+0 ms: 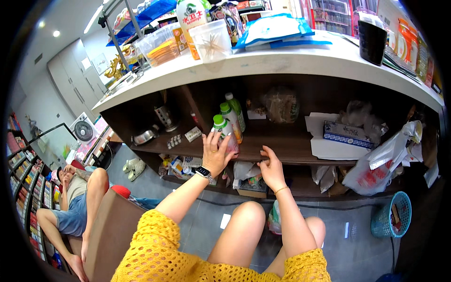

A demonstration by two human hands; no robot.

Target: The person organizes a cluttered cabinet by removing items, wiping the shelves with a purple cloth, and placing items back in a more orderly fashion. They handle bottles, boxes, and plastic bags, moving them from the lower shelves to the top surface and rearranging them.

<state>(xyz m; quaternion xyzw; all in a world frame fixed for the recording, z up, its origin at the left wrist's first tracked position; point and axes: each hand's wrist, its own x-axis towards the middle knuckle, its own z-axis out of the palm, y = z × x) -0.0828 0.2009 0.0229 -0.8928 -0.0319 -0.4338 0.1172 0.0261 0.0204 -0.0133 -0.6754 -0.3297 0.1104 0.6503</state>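
Several plastic bottles with green or white caps stand on the dark wooden shelf (257, 141) under a white counter. My left hand (215, 155), with spread fingers, is at the front bottle (219, 121), covering part of it; whether the fingers press on it I cannot tell. Behind that one stand a second green-capped bottle (229, 114) and a green bottle with a whitish cap (235, 107). My right hand (271, 169) hangs before the shelf's front edge, fingers loosely bent, with nothing seen in it. Left of the bottles lie a small white box (193, 134) and blister packs (174, 141).
A metal cup (166, 118) and metal bowl (145, 135) stand on the shelf's left; a blue-patterned box (347, 134) lies on its right. A plastic bag (377, 176) hangs at right above a teal basket (391, 215). Another person (75, 197) reclines at far left.
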